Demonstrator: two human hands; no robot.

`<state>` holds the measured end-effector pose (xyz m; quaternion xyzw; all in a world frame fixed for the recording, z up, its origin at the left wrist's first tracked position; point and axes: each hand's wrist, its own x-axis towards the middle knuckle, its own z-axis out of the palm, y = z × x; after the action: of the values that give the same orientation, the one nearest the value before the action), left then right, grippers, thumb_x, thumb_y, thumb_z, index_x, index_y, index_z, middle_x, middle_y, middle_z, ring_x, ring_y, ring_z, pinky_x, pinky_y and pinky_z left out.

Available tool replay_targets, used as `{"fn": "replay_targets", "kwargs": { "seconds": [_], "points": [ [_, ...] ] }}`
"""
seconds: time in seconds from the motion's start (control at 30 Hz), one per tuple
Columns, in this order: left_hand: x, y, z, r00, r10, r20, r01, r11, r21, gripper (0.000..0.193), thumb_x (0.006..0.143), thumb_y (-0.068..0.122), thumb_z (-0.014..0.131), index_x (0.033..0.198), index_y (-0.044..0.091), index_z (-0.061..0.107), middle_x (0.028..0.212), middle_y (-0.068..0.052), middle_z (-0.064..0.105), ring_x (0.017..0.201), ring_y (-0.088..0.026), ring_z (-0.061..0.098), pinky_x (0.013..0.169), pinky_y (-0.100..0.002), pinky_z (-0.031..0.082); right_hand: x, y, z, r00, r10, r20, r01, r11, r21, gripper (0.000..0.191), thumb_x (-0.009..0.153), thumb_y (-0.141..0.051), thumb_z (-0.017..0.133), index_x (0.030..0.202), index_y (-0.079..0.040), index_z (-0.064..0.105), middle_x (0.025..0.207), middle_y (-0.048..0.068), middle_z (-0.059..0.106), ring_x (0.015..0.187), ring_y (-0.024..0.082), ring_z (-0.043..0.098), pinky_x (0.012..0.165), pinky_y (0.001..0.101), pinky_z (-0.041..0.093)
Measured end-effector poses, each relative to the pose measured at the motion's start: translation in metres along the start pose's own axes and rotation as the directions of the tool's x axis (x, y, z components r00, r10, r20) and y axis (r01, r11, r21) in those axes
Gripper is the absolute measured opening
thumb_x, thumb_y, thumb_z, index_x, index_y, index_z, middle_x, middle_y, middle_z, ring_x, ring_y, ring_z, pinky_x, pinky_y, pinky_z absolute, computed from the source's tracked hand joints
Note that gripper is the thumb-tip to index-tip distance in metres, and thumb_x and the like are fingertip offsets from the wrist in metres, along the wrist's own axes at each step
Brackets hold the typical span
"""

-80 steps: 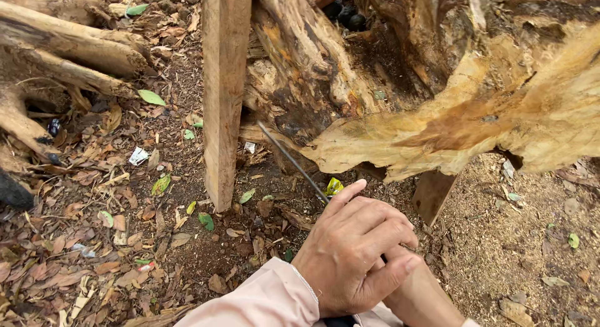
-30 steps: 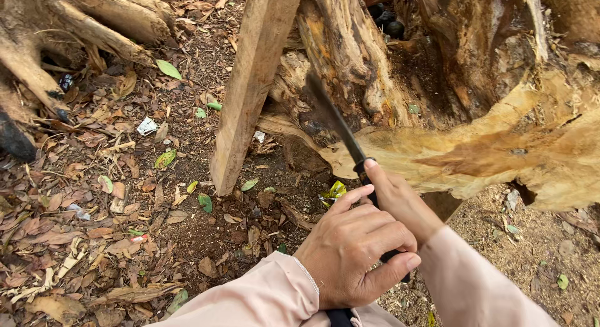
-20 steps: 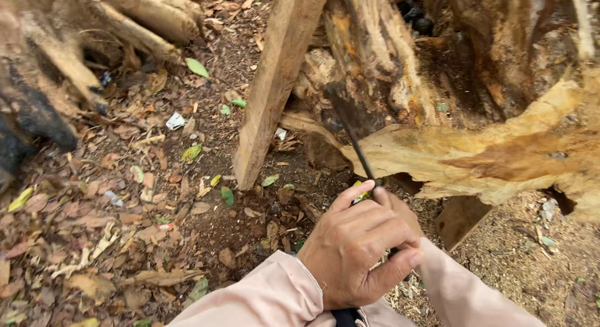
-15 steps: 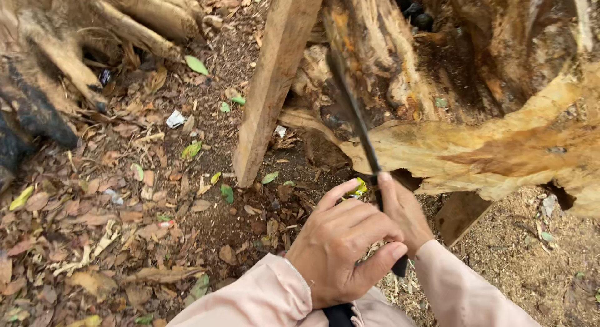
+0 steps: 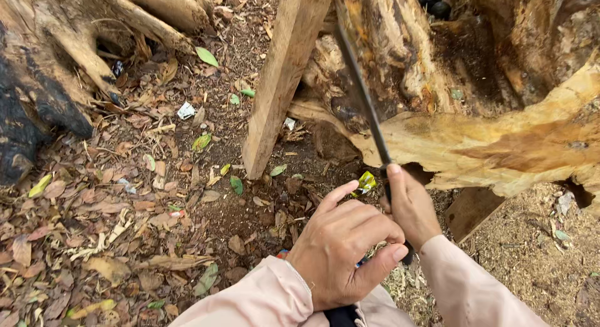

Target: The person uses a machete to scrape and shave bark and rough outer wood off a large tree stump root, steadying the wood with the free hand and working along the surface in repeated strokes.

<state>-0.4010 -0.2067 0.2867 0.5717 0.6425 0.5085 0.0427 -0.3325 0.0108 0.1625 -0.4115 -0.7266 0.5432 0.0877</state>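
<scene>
My right hand grips the dark handle of a long, narrow machete. Its blade points up and away, lying across the split, rotten tree stump. My left hand sits just left of the right wrist, with fingers curled and the index finger stretched out. The left thumb lies close to the handle's dark end. Whether the left hand holds anything is hidden. Both arms wear pale pink sleeves. A sawn wooden plank leans against the stump to the left of the blade.
Thick roots, one charred black, spread at the upper left. Dry leaves, a few green ones and a scrap of white litter cover the soil. Sawdust lies at the lower right. A yellow-green scrap lies by the stump's base.
The blade has swung upward and now lies higher across the stump. Both hands have stayed together near the bottom, and the view has shifted slightly.
</scene>
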Motion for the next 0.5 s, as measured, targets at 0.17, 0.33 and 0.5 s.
{"fn": "replay_targets", "kwargs": {
  "seconds": [0.17, 0.33, 0.5],
  "points": [
    [-0.001, 0.003, 0.002, 0.999, 0.011, 0.053, -0.007, 0.998, -0.06, 0.016, 0.104, 0.028, 0.063, 0.099, 0.013, 0.067, 0.095, -0.001, 0.069, 0.098, -0.021, 0.069, 0.125, -0.052, 0.04, -0.009, -0.021, -0.006, 0.893, -0.413, -0.181, 0.357, 0.892, -0.277, 0.054, 0.1, -0.055, 0.043, 0.104, -0.005, 0.061, 0.058, 0.003, 0.058, 0.048, 0.012, 0.056, 0.048, 0.0307, 0.044],
    [-0.004, 0.006, 0.001, 0.999, 0.036, 0.039, -0.034, 0.998, -0.048, 0.015, 0.104, 0.027, 0.063, 0.1, 0.014, 0.067, 0.097, -0.002, 0.069, 0.101, -0.022, 0.07, 0.124, -0.051, 0.04, 0.0, -0.028, -0.014, 0.937, 0.33, 0.111, -0.329, 0.944, -0.032, 0.059, 0.105, -0.06, 0.04, 0.096, -0.003, 0.053, 0.059, 0.004, 0.052, 0.045, 0.016, 0.044, 0.045, 0.0332, 0.039],
    [-0.004, 0.006, 0.003, 0.999, 0.024, 0.024, -0.023, 0.999, -0.035, 0.015, 0.103, 0.027, 0.064, 0.098, 0.014, 0.067, 0.094, -0.002, 0.069, 0.094, -0.022, 0.069, 0.123, -0.051, 0.041, 0.003, -0.015, -0.018, 0.999, -0.046, 0.021, 0.042, 0.989, 0.141, 0.053, 0.103, -0.056, 0.041, 0.102, -0.006, 0.058, 0.06, 0.002, 0.05, 0.045, 0.013, 0.042, 0.043, 0.0306, 0.036]
  ]
}}
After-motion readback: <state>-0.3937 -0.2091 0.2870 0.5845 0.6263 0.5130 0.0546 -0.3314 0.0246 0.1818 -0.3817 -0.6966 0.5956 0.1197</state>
